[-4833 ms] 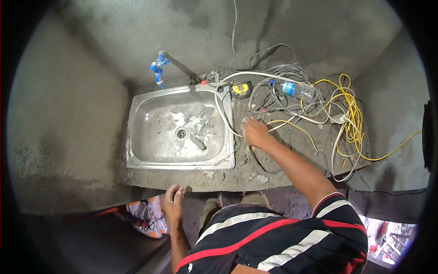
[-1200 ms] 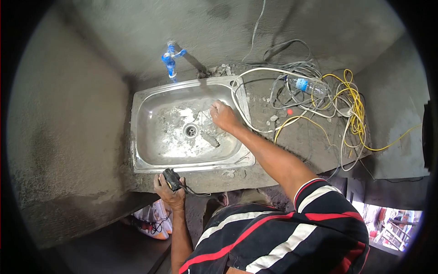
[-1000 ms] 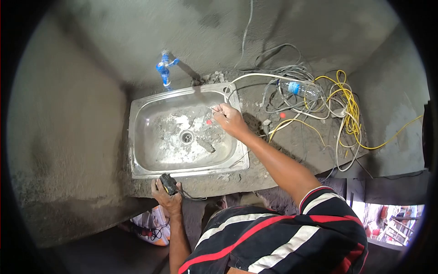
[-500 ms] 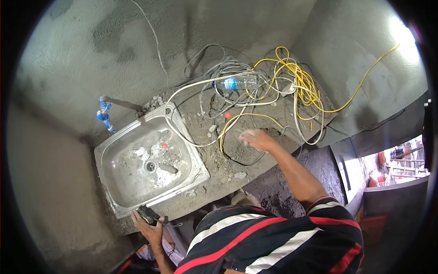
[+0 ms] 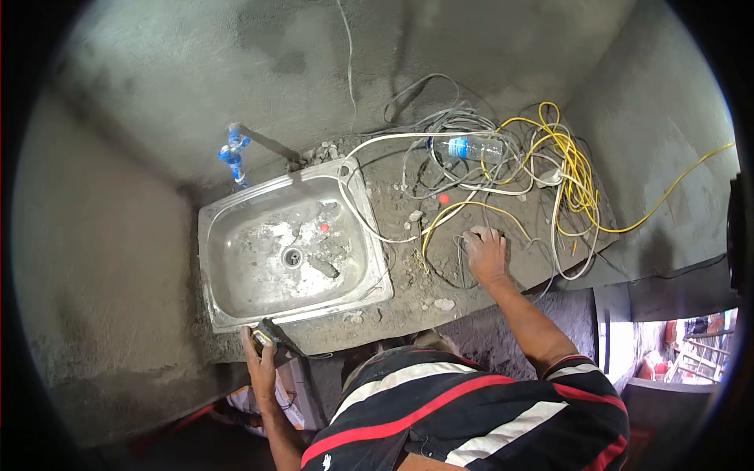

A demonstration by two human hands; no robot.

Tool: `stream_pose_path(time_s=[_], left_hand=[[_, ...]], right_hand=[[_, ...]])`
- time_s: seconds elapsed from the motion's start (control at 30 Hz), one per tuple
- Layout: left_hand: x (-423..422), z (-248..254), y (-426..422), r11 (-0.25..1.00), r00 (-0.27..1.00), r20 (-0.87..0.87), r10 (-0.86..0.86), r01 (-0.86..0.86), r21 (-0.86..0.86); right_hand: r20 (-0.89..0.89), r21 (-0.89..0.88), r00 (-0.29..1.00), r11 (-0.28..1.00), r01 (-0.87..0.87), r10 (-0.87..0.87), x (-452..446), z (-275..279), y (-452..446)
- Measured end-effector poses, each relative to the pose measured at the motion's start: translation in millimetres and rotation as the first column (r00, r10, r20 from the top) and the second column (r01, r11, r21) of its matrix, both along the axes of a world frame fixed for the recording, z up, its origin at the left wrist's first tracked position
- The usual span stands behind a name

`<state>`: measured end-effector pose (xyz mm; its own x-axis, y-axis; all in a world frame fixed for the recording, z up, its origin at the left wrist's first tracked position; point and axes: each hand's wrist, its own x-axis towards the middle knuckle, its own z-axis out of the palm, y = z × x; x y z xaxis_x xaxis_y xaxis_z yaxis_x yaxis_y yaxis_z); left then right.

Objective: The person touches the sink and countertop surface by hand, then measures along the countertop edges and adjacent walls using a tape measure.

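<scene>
My left hand (image 5: 261, 363) is closed around a small black and yellow tape measure (image 5: 267, 336) with a dark strap, at the near left corner of the steel sink (image 5: 298, 315). Out on the rough cement counter (image 5: 393, 330), my right hand (image 5: 488, 256) rests with its fingers bent down and slightly apart. Nothing shows in its grasp; the undersides of the fingers are hidden. Beside those fingers runs a thin grey cable (image 5: 462, 271), and a yellow cable (image 5: 471, 203) arcs just beyond them.
Tangled yellow cords (image 5: 577, 184) and grey cables lie at the back around a plastic bottle (image 5: 475, 147). A blue tap (image 5: 232, 153) juts from the wall over the sink. Rubble and a red cap (image 5: 324, 228) lie in the basin; another red cap (image 5: 444, 199) is on the counter.
The view has shifted, so the sink and counter sit farther right. My right hand has lowered onto the counter, its fingers now pointing away from me. My left hand still holds the tape measure.
</scene>
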<state>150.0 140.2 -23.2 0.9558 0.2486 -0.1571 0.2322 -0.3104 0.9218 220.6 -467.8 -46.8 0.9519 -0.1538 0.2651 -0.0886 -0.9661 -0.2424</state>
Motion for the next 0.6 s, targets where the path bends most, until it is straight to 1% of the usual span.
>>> stream_pose_path(time_s=[0.03,0.07,0.1,0.13,0.2,0.23,0.27,0.33,0.47,0.53,0.6], left_hand=[[0.1,-9.1,-3.0,1.0,1.0,-0.001,0.006,-0.006,-0.005],[-0.1,-18.6,-6.7,0.975,0.997,0.079,0.025,-0.042,0.218],[0.8,-19.0,-14.0,0.9,0.987,0.161,0.027,-0.095,0.426],[1.7,-18.7,-20.5,0.9,0.986,0.161,0.036,-0.102,0.423],[6.2,-16.5,-34.3,0.717,0.987,0.159,0.009,-0.118,0.687],[8.7,-17.5,-39.2,0.686,0.972,0.236,-0.006,-0.167,0.708],[10.6,-22.0,-39.1,0.686,0.972,0.235,-0.005,-0.168,0.708],[17.5,-31.0,-39.0,0.637,0.949,0.313,0.03,-0.259,0.726],[20.4,-32.4,-44.8,0.577,0.934,0.352,0.053,-0.316,0.753],[20.6,-32.3,-45.7,0.587,0.94,0.333,0.071,-0.309,0.748],[20.5,-32.8,-46.2,0.577,0.932,0.358,0.065,-0.328,0.748]], right_hand=[[-0.001,-0.005,1.0,1.0,-0.006,0.006,-0.3,-2.0,-0.6],[0.029,-0.012,1.0,1.0,-0.011,0.011,0.0,-3.8,-0.6],[0.061,-0.018,0.998,1.0,-0.017,0.018,1.0,-4.4,-0.7],[0.06,-0.022,0.998,0.999,-0.025,0.027,1.9,-4.7,-1.3],[0.051,-0.01,0.999,1.0,-0.005,0.006,2.0,-5.9,-0.3],[0.05,-0.01,0.999,1.0,-0.009,0.01,2.2,-6.1,0.3],[0.045,0.016,0.999,1.0,-0.001,0.0,2.0,-6.1,0.0],[0.042,0.044,0.999,0.999,0.008,-0.01,0.9,-6.8,-1.4],[0.04,0.051,0.999,0.998,0.028,-0.03,3.3,-8.7,0.9],[0.038,0.048,0.999,0.998,0.032,-0.034,1.6,-9.3,-1.5],[0.052,0.037,0.998,0.999,0.035,-0.037,2.0,-10.6,-1.7]])
